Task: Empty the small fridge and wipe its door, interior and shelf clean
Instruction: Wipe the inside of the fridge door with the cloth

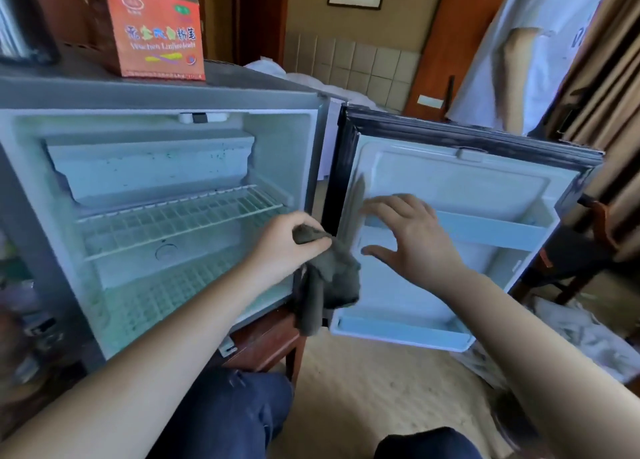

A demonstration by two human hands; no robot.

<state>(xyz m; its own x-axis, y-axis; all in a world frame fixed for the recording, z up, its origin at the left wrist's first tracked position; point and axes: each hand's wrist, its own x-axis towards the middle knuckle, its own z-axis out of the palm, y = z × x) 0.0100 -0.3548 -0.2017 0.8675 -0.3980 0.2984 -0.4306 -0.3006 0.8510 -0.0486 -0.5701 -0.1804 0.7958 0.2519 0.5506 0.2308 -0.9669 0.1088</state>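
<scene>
The small grey fridge (pixel 104 93) stands open, its white interior holding only a wire shelf (pixel 180 212) and a freezer box (pixel 152 164) at the top. Its door (pixel 460 181) is swung open to the right, with a pale blue rack bar (pixel 491 231) across it. My left hand (pixel 287 244) grips a dark grey cloth (pixel 329 278) in front of the hinge side, and the cloth hangs down. My right hand (pixel 408 237) is spread open in front of the door's inner panel by the left end of the rack.
A red cardboard box (pixel 156 32) sits on top of the fridge. The fridge rests on a wooden stand (pixel 270 344). A person in a white shirt (pixel 540 50) stands behind the door. Crumpled white cloth (pixel 571 334) lies on the carpet at right. My knees are below.
</scene>
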